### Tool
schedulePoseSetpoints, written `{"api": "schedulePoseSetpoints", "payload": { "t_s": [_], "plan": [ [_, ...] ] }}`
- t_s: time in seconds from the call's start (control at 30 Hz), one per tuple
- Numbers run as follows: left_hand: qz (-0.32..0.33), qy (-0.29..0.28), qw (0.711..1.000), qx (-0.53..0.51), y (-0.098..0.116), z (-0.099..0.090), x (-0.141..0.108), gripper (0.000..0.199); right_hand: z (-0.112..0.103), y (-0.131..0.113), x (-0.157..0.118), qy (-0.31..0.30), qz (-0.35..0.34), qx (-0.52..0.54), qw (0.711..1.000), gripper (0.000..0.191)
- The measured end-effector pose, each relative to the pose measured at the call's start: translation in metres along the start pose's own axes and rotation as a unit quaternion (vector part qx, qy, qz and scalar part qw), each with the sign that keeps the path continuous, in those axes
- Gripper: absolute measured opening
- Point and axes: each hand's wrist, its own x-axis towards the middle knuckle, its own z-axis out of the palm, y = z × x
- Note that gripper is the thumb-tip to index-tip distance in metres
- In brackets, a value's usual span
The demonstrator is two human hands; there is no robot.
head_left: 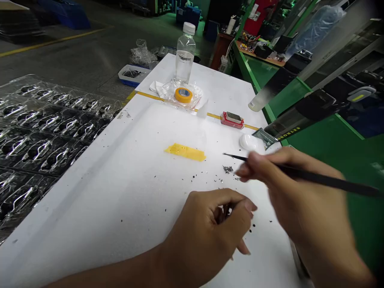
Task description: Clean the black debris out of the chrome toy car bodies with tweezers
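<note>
While the right hand (306,208) gripped a black tool (330,181) aimed toward nine o'clock, the nearby pile (228,169) lay at twelve from the curled left hand (210,232), its hold unclear.

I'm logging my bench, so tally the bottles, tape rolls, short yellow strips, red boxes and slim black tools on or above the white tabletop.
Bottle: 1
Tape roll: 1
Short yellow strip: 1
Red box: 1
Slim black tool: 1
Total: 5
</note>
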Motion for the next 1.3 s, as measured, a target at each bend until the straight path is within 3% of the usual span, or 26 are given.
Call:
{"api": "schedulePoseSetpoints", "payload": {
  "t_s": [0.17,0.33,0.77,0.97,1.17,1.3],
  "plan": [
    [-0.037,-0.029,0.999,-0.010,-0.001,-0.004,0.001,0.032,0.069,0.006,0.043,-0.110,0.027,-0.001,0.994,0.034],
    [-0.035,-0.004,0.999,0.024,0.002,-0.008,0.002,0.031,0.086,0.021,0.057,-0.123,0.014,-0.007,0.992,0.033],
    [-0.083,-0.003,0.997,-0.002,0.004,-0.001,0.001,0.036,0.085,0.021,0.052,-0.122,0.000,-0.056,0.991,0.032],
    [-0.110,-0.034,0.990,-0.080,-0.006,-0.006,0.004,0.036,0.079,0.018,0.053,-0.139,0.049,0.044,0.988,0.030],
    [-0.177,-0.070,0.965,-0.180,-0.011,-0.006,0.007,0.033,0.041,-0.005,0.051,-0.193,0.109,0.182,0.958,0.025],
    [-0.160,-0.005,0.938,-0.308,0.004,-0.006,0.009,0.032,0.006,-0.010,0.023,-0.153,0.112,0.191,0.963,0.023]
  ]
}}
